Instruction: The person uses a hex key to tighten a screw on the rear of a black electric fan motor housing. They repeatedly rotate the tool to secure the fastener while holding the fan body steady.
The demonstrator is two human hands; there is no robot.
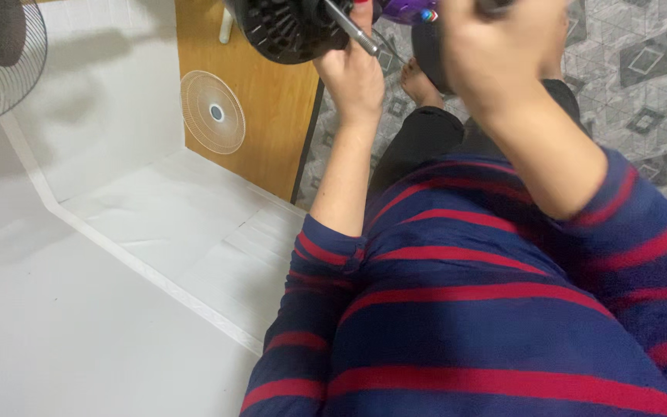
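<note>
Two hands up high: left hand [355, 73] wrapped tight round a black fan motor housing [287, 29] and a thin metal screwdriver shaft [351, 29]; right hand [496, 46] closed in a fist on something hidden. Could slip and jab, with the housing only half held. White fan guard [211, 112] against the wood.

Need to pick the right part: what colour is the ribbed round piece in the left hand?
Black; the ribbed round piece shows in the head view, top edge.

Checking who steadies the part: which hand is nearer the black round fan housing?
Left. The left hand grips the black fan housing at its edge; the right hand is off to its right, apart.
</note>
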